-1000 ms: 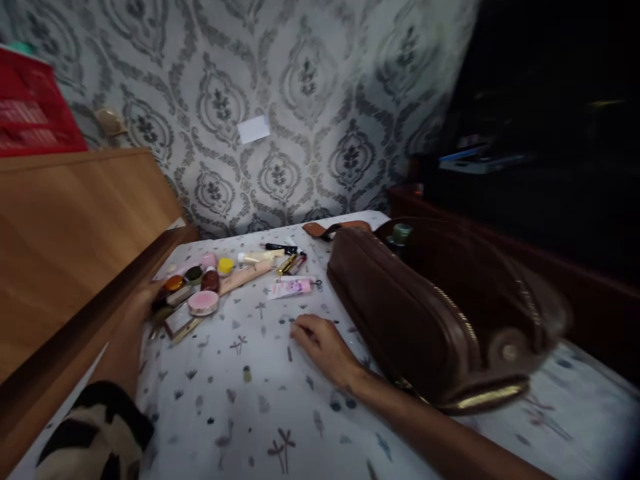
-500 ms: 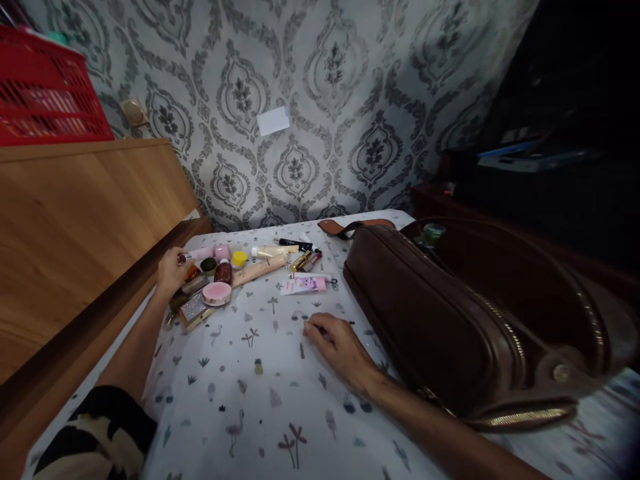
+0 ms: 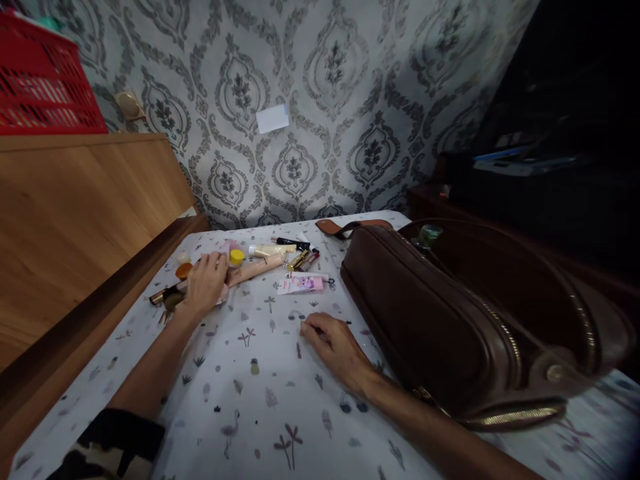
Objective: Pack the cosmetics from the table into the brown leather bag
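the left hand [image 3: 206, 283] lies palm down over a cluster of small cosmetics [image 3: 173, 301], its underside hidden, so i cannot tell whether it has closed on anything; the edge of a pink compact [image 3: 224, 294] shows at its right side. just left of that hand sit an orange pot [image 3: 183, 271] and a white pot [image 3: 183, 257]; just right of its fingers are a yellow-lidded jar [image 3: 237, 257] and a peach tube [image 3: 260, 268] whose lettering is too faint to read. the right hand [image 3: 336, 348] rests on the patterned sheet [image 3: 255, 413], fingers loosely curled, a narrow gap between thumb and forefinger. beyond its fingertips lies a pink and white tube [image 3: 303, 285], its purple picture and small print too blurred to read. right of that hand, a brown bag [image 3: 425, 320] lies near the forearm
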Available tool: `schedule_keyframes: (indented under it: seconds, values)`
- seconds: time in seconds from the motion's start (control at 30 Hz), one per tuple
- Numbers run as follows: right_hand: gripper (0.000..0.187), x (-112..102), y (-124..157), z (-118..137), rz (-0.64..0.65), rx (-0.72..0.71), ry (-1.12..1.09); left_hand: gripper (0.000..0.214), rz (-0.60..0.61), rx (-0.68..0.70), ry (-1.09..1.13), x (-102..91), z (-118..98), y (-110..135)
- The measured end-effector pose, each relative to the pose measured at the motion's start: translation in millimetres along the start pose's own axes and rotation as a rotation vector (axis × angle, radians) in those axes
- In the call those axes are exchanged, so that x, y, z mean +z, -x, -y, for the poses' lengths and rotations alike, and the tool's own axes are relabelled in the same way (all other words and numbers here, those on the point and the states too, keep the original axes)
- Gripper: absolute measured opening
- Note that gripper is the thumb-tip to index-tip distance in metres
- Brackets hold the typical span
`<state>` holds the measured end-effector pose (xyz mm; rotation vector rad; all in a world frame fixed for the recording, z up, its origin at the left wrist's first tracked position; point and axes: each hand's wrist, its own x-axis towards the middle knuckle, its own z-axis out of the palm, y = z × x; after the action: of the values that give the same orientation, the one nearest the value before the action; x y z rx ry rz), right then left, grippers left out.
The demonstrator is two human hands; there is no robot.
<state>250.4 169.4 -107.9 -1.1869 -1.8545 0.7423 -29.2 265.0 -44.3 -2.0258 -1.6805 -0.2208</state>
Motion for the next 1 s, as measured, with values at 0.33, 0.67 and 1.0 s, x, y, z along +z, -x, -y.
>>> schedule_keyframes:
  seconds: [0.33,0.67,1.0]
  values:
    - [0.032,0,0,-2,0.004,-0.014,0.014,0.041,0.128,0.169,-0.038,22.2,-35,22]
    - [0.03,1,1,-2,0.004,-0.013,0.004,0.059,0.207,-0.021,-0.065,34.3,-5,14]
    - [0.03,-1,1,-1,0.018,-0.024,0.026,0.061,0.242,-0.119,0.032,35.4,5,-2]
